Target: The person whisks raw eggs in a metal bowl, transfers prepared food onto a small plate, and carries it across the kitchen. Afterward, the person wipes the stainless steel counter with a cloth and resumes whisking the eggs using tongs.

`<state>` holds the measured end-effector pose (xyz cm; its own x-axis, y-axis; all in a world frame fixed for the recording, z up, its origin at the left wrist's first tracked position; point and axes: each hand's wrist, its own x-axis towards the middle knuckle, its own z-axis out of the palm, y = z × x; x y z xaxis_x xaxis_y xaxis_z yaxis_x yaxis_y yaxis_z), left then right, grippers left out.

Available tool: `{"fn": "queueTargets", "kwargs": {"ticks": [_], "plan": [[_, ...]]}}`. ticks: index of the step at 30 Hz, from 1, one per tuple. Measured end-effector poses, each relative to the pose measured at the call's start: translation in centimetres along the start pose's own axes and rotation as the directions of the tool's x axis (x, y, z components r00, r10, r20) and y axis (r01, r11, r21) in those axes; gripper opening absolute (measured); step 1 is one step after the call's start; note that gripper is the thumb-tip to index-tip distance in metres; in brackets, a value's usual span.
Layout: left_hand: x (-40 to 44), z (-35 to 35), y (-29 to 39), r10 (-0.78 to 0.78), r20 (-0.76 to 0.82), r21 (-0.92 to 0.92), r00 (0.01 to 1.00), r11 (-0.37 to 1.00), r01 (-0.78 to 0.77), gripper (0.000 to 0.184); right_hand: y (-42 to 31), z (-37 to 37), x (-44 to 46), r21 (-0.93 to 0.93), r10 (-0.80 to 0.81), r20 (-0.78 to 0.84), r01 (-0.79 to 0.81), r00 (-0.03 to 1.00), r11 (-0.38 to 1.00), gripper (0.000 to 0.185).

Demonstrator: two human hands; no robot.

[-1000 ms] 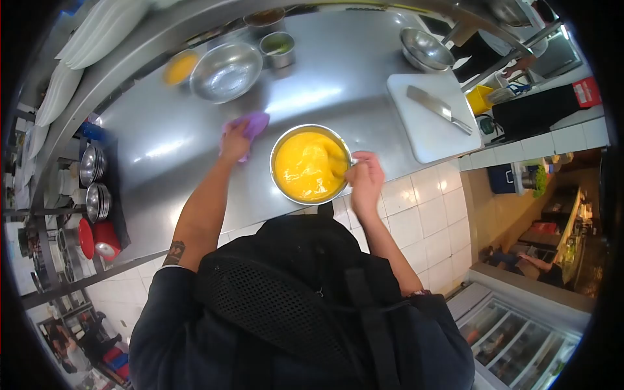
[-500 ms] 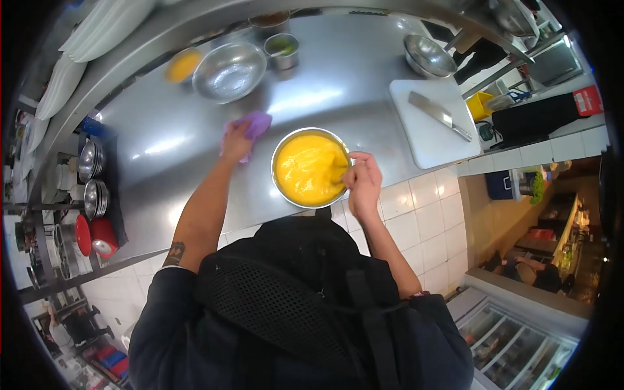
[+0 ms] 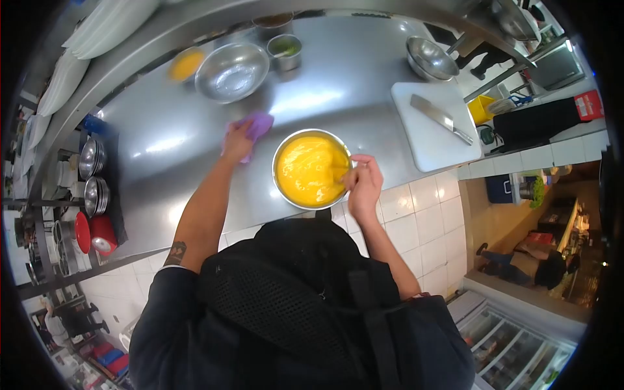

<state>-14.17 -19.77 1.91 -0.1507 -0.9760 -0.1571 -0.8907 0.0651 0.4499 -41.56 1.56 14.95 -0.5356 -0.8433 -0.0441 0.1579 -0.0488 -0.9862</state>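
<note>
A round metal bowl (image 3: 276,185) of thick, glossy yellow mixture (image 3: 309,170) sits near the front edge of the steel counter. At its right rim is my right hand (image 3: 364,185), its fingers closed in a pinch. What they hold is mostly hidden; something small meets the mixture just below the fingertips, where the surface is furrowed. To the left of the bowl, my left hand (image 3: 238,140) grips a crumpled purple cloth (image 3: 260,125) against the counter, apart from the bowl.
Behind stand a wide metal bowl (image 3: 232,73), a yellow-filled bowl (image 3: 187,64) and a small metal container (image 3: 285,52) with green contents. At right, a knife (image 3: 432,112) lies on a white cutting board (image 3: 416,146), with stacked metal bowls (image 3: 432,58) beyond. A person (image 3: 526,263) is far right.
The yellow mixture's surface has shifted, its folds now lying differently. Both hands keep nearly the same places. The distant person at right has moved, and the view has shifted slightly.
</note>
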Motion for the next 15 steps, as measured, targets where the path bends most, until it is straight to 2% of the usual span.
{"fn": "queueTargets", "kwargs": {"ticks": [1,2,3,5,6,7,8,9,11,12,13,15], "plan": [[0.5,0.1,-0.1,-0.003,0.003,0.006,1.000,1.000,0.003,0.051,-0.8,0.7,-0.6,0.106,0.164,0.091,-0.173,0.982,0.979,0.020],[1.4,0.0,-0.4,-0.006,-0.009,0.005,1.000,1.000,0.006,0.051,-1.7,1.0,-1.0,0.173,0.090,0.119,-0.110,0.989,0.979,0.024],[1.6,0.6,-1.2,0.013,-0.027,0.004,1.000,1.000,-0.013,0.051,-3.0,0.7,-0.7,0.053,-0.077,0.002,0.077,0.997,0.996,0.023],[0.5,1.5,-1.8,0.031,-0.029,-0.002,0.999,1.000,-0.031,0.051,-3.7,-0.6,0.9,0.401,-0.141,-0.021,0.137,0.990,0.906,0.023],[0.5,1.1,-1.3,0.020,-0.021,-0.012,1.000,1.000,-0.020,0.054,-1.6,-0.8,0.8,0.168,-0.104,-0.010,0.104,0.995,0.980,0.023],[0.9,0.7,-0.8,0.013,-0.016,-0.020,1.000,1.000,-0.014,0.057,-0.6,0.0,0.4,-0.072,-0.069,-0.010,0.068,0.998,0.995,0.023],[1.6,0.9,-0.9,0.019,-0.027,-0.023,0.999,1.000,-0.020,0.057,0.0,0.3,-0.3,0.052,0.090,0.019,-0.091,0.996,0.995,0.022],[2.4,1.8,-1.9,0.045,-0.058,-0.017,0.997,0.999,-0.046,0.057,-1.1,0.8,-0.9,0.156,0.137,0.142,-0.159,0.980,0.975,0.021],[1.0,2.0,-2.9,0.054,-0.042,0.007,0.998,0.999,-0.054,0.056,-2.8,0.5,-0.2,0.164,-0.095,-0.015,0.096,0.995,0.982,0.019],[0.5,0.6,-1.4,0.024,-0.022,-0.016,0.999,1.000,-0.025,0.054,-4.2,0.0,0.7,0.370,-0.059,-0.066,0.079,0.996,0.926,0.018],[0.3,-0.1,-0.3,-0.001,-0.008,-0.042,1.000,0.999,0.000,0.052,-2.8,-0.2,0.6,0.365,-0.053,-0.072,0.075,0.996,0.928,0.018],[0.7,1.1,-1.6,0.054,-0.019,-0.020,0.998,0.998,-0.054,0.052,0.6,0.3,0.7,0.064,0.076,-0.040,-0.073,0.996,0.995,0.017]]}}
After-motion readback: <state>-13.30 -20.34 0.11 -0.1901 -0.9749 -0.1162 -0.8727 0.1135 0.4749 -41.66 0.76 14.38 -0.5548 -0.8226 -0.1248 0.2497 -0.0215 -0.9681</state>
